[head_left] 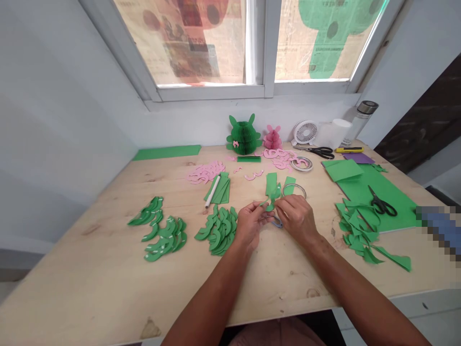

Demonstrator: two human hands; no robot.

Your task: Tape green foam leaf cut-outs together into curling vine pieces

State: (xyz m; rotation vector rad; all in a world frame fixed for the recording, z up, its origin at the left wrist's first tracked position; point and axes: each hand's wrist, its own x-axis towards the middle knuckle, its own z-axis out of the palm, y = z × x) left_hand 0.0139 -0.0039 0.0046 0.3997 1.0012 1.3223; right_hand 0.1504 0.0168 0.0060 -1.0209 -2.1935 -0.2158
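Note:
My left hand [250, 223] is closed, its fingertips pinching a small green paper piece [272, 203] with curved edges. Close beside it, my right hand [296, 215] is closed too, thumb and fingertips at the right side of the same piece. Under the fingers a blue-grey object [277, 222] partly shows; its kind is hidden. Just beyond the hands lie green paper strips [271, 181] and a tape roll [303, 189]. To the left of my left hand is a heap of green curved paper cut-outs [221, 230].
More green cut-outs with white marks [167, 239] lie left. A white pen [212, 191] rests on green strips. Pink cut-outs [207, 172] and a green honeycomb paper figure [245, 137] are farther back. Black scissors [383, 204], green scraps [360, 226] and green sheets [396, 206] lie right.

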